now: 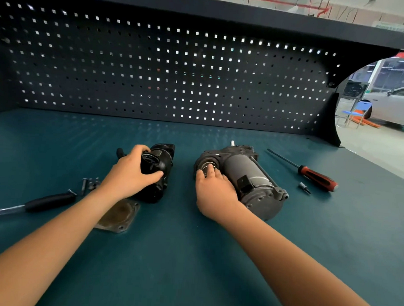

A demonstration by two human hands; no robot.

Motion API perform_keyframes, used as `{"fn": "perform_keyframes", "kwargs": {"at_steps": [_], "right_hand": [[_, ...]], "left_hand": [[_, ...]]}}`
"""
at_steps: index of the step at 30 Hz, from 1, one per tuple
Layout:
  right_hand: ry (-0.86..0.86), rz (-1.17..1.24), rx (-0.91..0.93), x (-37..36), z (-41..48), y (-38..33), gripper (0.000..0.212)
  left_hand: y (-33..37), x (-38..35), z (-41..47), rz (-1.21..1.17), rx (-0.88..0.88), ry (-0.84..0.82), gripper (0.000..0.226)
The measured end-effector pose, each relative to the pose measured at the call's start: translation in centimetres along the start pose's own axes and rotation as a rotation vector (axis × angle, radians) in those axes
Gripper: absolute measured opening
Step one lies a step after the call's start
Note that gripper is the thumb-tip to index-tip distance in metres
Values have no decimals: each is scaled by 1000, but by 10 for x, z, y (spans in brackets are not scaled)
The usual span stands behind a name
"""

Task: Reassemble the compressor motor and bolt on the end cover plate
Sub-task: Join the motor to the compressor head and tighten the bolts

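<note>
Hands: left hand (pixel 130 173) is wrapped round the black motor section (pixel 160 161), thumb on its near side and fingers over the far rim. Right hand (pixel 214 190) rests against the grey compressor body (pixel 253 178), with bent fingertips (pixel 210 171) on the ring (pixel 206 165) in its open left end. I can't tell if they pinch it or only touch it.
Motor halves: both lie on the desk (pixel 192 256) mid-scene, black section left and grey body right, with a clear gap between them. Not mated.
End cover plate (pixel 120 215): flat on the desk, near-left, just near of the black section and partly under my left forearm. Not fitted.
Bolts (pixel 90 185): loose in a small cluster left of the black section. None driven, as far as I can see.
Tools: black-handled tool (pixel 48 201) at the left edge. Screwdriver (pixel 318 177) and a loose bit (pixel 304 188) are right of the grey body. None is in hand.
Progress: early, by my read. Parts are laid out and I'm checking or seating the ring.
Left to do: join the two sections, place the plate, start and tighten the bolts.
Unknown: what's inside either opening is too dark for me to read.
</note>
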State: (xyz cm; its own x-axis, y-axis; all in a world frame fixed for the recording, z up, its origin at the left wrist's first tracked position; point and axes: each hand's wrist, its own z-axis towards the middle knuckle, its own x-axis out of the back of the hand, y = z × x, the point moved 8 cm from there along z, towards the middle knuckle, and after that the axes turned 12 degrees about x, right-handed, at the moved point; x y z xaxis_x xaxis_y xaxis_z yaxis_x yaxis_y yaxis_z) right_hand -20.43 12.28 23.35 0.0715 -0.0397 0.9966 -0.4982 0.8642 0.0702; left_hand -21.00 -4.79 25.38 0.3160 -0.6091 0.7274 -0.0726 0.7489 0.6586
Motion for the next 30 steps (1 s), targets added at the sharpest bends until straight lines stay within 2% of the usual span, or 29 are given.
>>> {"fn": "perform_keyframes", "kwargs": {"at_steps": [7, 15, 19, 26, 30], "right_hand": [[-110, 43, 8, 8, 4, -2, 49], [-131, 151, 14, 13, 1, 3, 40], [-163, 208, -5, 19, 2, 6, 27], [-256, 101, 0, 45, 11, 19, 44], [-260, 165, -23, 49, 17, 34, 54]], "left_hand": [[-1, 6, -33, -13, -4, -70, 50], [13, 2, -63, -94, -66, -91, 39], [18, 0, -67, -81, -62, -89, 38], [29, -2, -73, -7, -90, -36, 45], [35, -2, -78, 18, -119, -15, 45]]}}
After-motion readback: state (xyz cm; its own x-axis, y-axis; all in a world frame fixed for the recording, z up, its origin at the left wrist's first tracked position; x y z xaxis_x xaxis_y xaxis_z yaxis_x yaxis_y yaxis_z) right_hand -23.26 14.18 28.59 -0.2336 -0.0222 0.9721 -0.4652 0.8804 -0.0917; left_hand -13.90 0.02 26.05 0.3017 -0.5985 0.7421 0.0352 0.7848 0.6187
